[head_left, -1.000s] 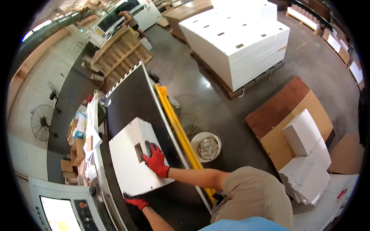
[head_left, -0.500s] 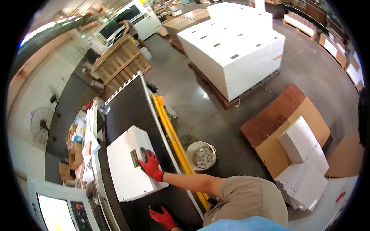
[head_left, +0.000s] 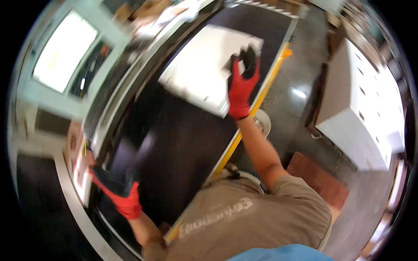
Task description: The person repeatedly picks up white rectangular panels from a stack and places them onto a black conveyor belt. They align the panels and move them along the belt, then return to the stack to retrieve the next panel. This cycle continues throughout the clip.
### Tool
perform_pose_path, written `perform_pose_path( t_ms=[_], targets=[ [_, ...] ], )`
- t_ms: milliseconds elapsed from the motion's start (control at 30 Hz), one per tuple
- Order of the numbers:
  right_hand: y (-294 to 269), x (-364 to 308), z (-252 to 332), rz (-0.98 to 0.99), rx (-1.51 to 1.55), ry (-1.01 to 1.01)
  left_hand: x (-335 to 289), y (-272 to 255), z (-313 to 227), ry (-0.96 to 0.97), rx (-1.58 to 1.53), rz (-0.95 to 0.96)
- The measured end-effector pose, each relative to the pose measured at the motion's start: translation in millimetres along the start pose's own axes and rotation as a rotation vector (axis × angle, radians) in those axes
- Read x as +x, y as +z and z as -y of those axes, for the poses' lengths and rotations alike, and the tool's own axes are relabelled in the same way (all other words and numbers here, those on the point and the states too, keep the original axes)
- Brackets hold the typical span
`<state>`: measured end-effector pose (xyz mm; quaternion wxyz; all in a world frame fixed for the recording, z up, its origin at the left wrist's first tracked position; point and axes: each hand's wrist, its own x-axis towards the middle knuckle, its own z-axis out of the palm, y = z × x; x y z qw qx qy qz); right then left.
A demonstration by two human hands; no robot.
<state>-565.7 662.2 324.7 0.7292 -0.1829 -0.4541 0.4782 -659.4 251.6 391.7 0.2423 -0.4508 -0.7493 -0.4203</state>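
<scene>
My right hand, in a red glove with black fingers, is over the right part of a white panel stack. Its fingers curl with a gap from the thumb; a small pale patch shows between them, too blurred to tell whether it is something held or the panel behind. The stack lies flat on a long black work surface. My left hand, gloved alike, is at the near left edge of that surface. Its thumb stands apart from its stretched fingers, and nothing shows in it.
A yellow rail runs along the surface's right side, with a white bucket beyond it. Further right stands a large white stack on a pallet. A machine panel with a lit screen is at upper left.
My view has swung left and nearer. My right hand has come up off the panel stack's top beside its slot. My left hand has moved left to the surface's edge.
</scene>
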Motion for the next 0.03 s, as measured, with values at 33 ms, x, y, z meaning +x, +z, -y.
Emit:
perform_pose_path(
  t_ms=[33],
  targets=[
    [13.5, 2.9, 29.1, 0.182, 0.072, 0.093, -26.7, -27.6, -14.7, -0.077, 0.074, -0.008]
  ],
)
